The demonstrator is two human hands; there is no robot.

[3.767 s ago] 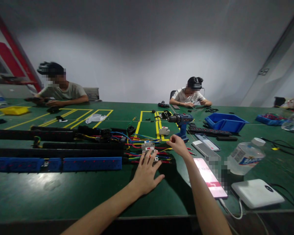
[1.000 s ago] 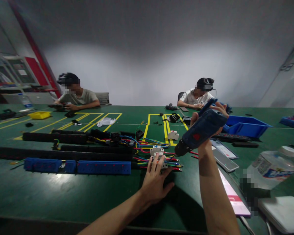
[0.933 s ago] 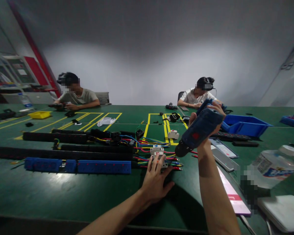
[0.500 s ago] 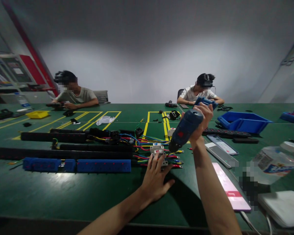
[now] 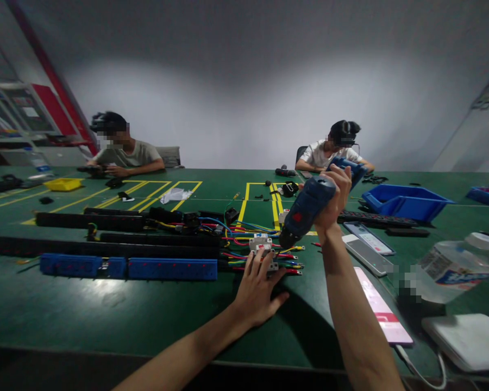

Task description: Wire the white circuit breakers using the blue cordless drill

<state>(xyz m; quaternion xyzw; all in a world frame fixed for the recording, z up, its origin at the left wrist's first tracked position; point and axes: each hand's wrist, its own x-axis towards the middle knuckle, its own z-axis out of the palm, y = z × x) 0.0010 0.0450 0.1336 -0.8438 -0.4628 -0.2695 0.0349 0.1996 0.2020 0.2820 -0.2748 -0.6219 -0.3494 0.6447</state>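
Note:
My right hand is wrapped around the handle of a dark blue cordless drill, held tilted with its nose down to the left. The drill's tip is close to a white circuit breaker; whether it touches a screw cannot be made out. Stretched fingers of my left hand lie on the near side of the breaker, with the thumb spread apart. Coloured wires with metal end lugs stick out to the right beside it. Left of that lies a blue socket strip, with black strips behind.
Phones and a power bank with a cable lie at right, near a plastic bottle. Behind them stands a blue bin. A yellow tray is far left. Two people sit across the green table.
The drill and my right hand have shifted very slightly. My left hand stays on the breaker. The whole view has tilted a little.

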